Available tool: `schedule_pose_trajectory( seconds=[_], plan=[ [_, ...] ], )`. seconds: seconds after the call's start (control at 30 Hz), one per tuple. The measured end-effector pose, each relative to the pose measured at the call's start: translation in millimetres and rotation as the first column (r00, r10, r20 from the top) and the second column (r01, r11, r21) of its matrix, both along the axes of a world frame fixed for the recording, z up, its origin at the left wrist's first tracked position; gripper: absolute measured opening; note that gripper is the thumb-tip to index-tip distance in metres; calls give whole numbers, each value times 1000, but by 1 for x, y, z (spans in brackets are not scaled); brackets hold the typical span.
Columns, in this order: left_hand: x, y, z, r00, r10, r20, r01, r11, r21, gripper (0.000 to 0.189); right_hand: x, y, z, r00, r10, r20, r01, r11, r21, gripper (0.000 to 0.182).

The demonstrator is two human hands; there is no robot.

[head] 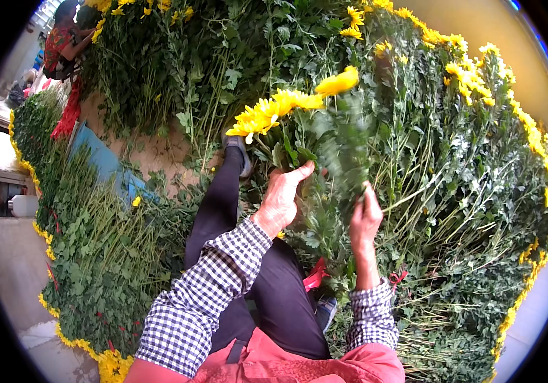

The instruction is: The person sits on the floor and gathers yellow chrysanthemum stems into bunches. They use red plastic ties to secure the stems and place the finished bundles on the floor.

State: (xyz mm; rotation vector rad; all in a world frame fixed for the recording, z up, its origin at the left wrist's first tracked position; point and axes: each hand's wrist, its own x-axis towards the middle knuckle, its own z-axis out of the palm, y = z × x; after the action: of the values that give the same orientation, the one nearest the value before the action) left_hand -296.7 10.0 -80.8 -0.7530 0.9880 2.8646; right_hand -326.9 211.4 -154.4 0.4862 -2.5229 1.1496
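Observation:
My left hand (281,198) is closed around a bunch of yellow chrysanthemums (274,112), its blooms lined up along the top above green leaves. To the right of it, my right hand (366,215) grips the stem of a single yellow chrysanthemum (337,81). That flower's leaves are blurred by motion, and its bloom is level with the right end of the bunch. The lower stems of the bunch are partly hidden behind my left hand and the leaves.
Heaps of cut chrysanthemums (422,158) surround my legs, with more piled on the left (101,230). Red plastic ties (316,275) lie near my knee. A blue sheet (99,153) shows on the brown floor (159,153). Another person (63,45) works at the upper left.

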Motion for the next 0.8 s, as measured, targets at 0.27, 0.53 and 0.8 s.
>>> schedule_pose_trajectory(
  seconds=[0.27,0.53,0.8],
  plan=[
    [-1,11,-4,997,64,-33,-61,995,77,29,50,-15,31,980,195,27,-196,980,24,48],
    [3,12,2,989,-126,-82,144,953,266,27,66,-5,15,819,317,479,14,822,-569,40],
    [9,11,1,984,-105,-146,153,915,372,22,60,2,29,778,371,507,198,622,-758,31]
  ],
)
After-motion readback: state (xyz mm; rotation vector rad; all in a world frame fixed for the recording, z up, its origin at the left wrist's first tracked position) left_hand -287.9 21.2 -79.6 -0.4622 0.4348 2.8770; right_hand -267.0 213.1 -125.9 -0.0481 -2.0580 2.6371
